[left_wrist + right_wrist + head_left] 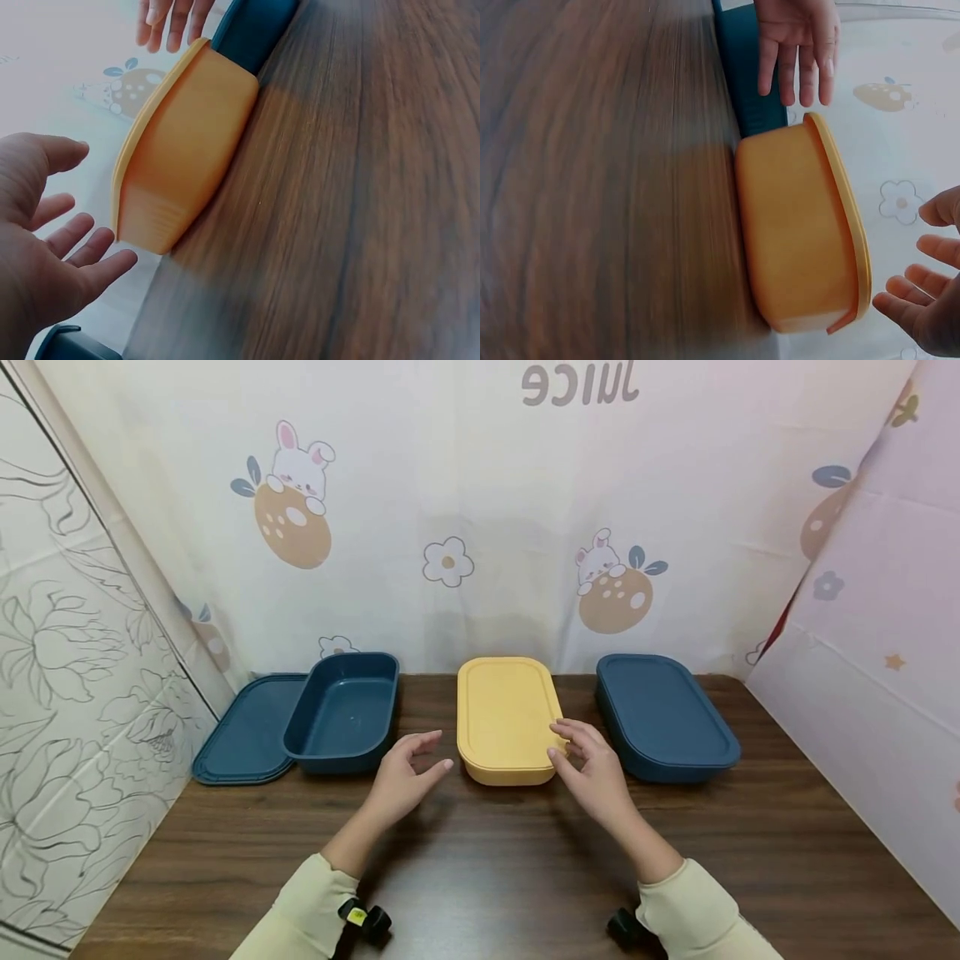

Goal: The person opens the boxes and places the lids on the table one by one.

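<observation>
In the middle of the table stands a yellow lidded food container (pixel 510 714), its flat lid on top. To its left, my left hand (pixel 401 781) is held with fingers parted, a gap between it and the container; the left wrist view shows this hand (pixel 56 247) empty. At the container's right side is my right hand (pixel 597 777), whose fingertips overlap the lid's edge in the head view. Loosely bent and spread, its fingers hold nothing in the right wrist view, where the yellow container's side wall (pixel 795 232) faces the camera.
An open dark blue container (pixel 345 714) stands on the left, with a dark blue lid (pixel 251 735) lying beside it. Farther right is a lidded dark blue container (pixel 667 714). A printed curtain (pixel 510 593) hangs behind the wooden table (pixel 495 877).
</observation>
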The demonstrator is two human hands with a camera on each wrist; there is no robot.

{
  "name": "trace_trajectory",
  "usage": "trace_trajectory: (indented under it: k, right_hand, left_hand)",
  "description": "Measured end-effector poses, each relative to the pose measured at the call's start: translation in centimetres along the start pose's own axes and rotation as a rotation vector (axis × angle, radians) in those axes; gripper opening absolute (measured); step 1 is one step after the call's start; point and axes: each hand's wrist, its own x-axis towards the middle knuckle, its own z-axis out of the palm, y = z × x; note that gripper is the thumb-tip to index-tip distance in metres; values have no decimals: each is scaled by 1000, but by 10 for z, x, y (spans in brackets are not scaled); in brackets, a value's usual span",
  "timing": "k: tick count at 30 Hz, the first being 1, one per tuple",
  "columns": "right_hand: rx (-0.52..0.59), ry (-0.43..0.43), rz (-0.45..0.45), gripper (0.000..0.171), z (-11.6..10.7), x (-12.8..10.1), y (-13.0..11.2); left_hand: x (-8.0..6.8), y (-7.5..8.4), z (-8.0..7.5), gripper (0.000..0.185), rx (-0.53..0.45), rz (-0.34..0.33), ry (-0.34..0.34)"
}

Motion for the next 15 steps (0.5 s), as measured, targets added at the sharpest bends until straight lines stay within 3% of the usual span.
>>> trace_trajectory:
  k: [5,15]
  right_hand:
    - [-11,-17,65,37,-5,3,7]
    - [5,-144,302,53,-7,12,27]
  left_hand:
    - [7,-2,5,46,-48,-50,16]
    - [22,-7,14,56,-143,-154,-24]
